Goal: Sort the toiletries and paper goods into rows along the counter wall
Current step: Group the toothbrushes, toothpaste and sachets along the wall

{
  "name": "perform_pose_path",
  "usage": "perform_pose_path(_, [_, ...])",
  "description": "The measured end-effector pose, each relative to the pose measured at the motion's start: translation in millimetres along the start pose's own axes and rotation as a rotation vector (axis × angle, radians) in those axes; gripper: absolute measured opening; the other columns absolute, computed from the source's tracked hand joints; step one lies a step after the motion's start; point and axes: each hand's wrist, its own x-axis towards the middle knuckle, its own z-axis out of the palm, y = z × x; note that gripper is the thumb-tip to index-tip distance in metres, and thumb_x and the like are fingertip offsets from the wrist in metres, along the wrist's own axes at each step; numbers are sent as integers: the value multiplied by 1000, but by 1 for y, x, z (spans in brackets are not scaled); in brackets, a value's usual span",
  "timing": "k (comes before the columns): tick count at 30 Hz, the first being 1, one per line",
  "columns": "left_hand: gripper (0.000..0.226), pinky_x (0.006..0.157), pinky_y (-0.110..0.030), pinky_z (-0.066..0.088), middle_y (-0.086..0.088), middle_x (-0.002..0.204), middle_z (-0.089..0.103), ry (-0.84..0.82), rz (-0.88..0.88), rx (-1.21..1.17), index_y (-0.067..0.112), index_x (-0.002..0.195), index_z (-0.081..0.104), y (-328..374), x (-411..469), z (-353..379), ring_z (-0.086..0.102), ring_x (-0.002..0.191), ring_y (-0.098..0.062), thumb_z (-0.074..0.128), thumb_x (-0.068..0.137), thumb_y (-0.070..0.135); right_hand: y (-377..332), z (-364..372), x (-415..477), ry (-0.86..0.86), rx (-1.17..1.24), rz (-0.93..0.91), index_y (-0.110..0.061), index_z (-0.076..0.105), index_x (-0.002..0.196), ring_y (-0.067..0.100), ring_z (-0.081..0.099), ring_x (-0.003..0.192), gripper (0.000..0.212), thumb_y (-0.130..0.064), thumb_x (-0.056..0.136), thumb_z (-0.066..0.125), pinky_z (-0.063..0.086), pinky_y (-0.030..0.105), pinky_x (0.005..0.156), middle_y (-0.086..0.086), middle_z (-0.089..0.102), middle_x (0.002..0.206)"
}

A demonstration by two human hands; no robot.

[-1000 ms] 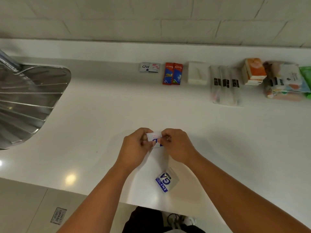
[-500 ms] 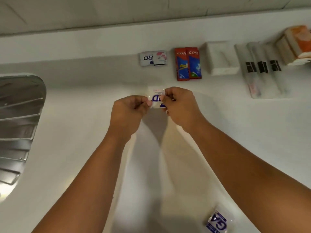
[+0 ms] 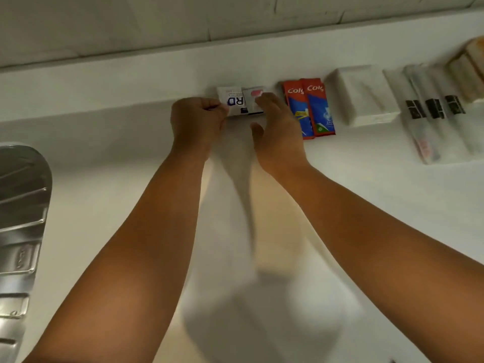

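Reaching to the back of the table [image 3: 104, 158] in the head view, both bare arms are stretching toward the wall [image 3: 131, 27]. The left hand [image 3: 197, 124] is sitting knuckles up with its fingers curled tight. Its fingertips are touching the left edge of a white sachet [image 3: 233, 102] printed with blue letters. I cannot tell whether its grip is clamping that sachet, a packet hidden under the fingers, or nothing. The right hand [image 3: 277, 132] is lying with its grip apart, fingers straight and thumb spread. Its fingertips are resting on a pink-marked sachet [image 3: 252, 100] just beside the first.

These two sachets are lying flat at the foot of the wall. To their right, two red-and-blue toothpaste boxes [image 3: 310, 111] are lying side by side, touching, with the right hand overlapping the left one's lower corner. Beyond them are sitting one white paper stack [image 3: 362, 95], three clear wrapped packets [image 3: 429, 121] with black labels, and a blurred orange pack [image 3: 468, 69] at the frame edge. A metal drainboard [image 3: 21, 218] is showing at far left, well apart from the row.
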Motion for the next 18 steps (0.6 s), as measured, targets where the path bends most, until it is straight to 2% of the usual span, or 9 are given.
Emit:
perform_pose_path(2, [8, 61, -34, 57, -6, 64, 71, 31, -10, 26, 24, 69, 74, -1, 7, 2, 60, 54, -16, 79, 73, 21, 6, 10, 7, -1, -12, 11, -9, 49, 141, 21, 46, 134, 54, 2, 89, 61, 40, 30, 111, 5, 46, 147])
perform_pose_path(5, [12, 61, -36, 60, -5, 58, 68, 52, 3, 81, 25, 64, 72, -4, 16, 5, 57, 45, -15, 80, 72, 22, 13, 22, 16, 9, -35, 26, -9, 47, 142, 22, 46, 134, 57, 8, 88, 55, 41, 31, 111, 7, 45, 148])
perform_pose_path(8, [14, 62, -39, 63, -3, 58, 70, 77, 24, 151, 27, 62, 71, -5, 18, 8, 63, 45, -15, 81, 72, 25, 16, 31, 23, 37, -46, 29, -9, 48, 141, 24, 47, 134, 54, 7, 90, 54, 46, 35, 107, 8, 46, 147])
perform_pose_path(13, [15, 62, -35, 63, 2, 62, 71, 97, 30, 188, 26, 63, 69, -8, 21, 10, 69, 50, -17, 80, 74, 27, 12, 36, 33, 109, -51, 43, -7, 58, 131, 23, 57, 122, 43, 6, 90, 53, 52, 35, 99, 8, 56, 137])
perform_pose_path(18, [16, 63, -37, 62, 0, 63, 71, 98, 60, 205, 26, 63, 67, -10, 20, 9, 70, 52, -21, 78, 75, 29, 7, 33, 33, 118, -68, 77, -7, 58, 130, 23, 54, 126, 43, 8, 90, 53, 47, 28, 103, 8, 54, 140])
